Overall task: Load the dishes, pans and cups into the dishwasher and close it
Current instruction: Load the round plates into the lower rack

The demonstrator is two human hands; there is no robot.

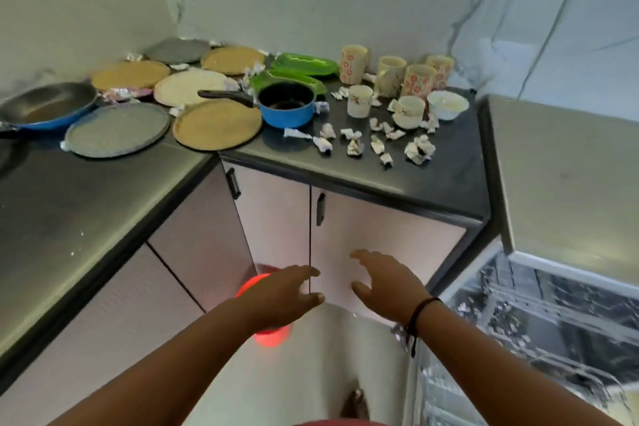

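Four flower-printed cups (397, 74), no lettering legible.

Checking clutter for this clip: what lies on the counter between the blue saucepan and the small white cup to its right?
In the head view, one crumpled wrapper lies against the blue saucepan; the counter is otherwise bare up to the small white cup.

Soft, even daylight is filling the scene, casting only faint shadows. The dark glossy stone countertop (86, 218) is showing dull sheen, and a round red glow (273, 339) is blooming overexposed. The wide lens is bending edges, and everything is looking slightly blurred.
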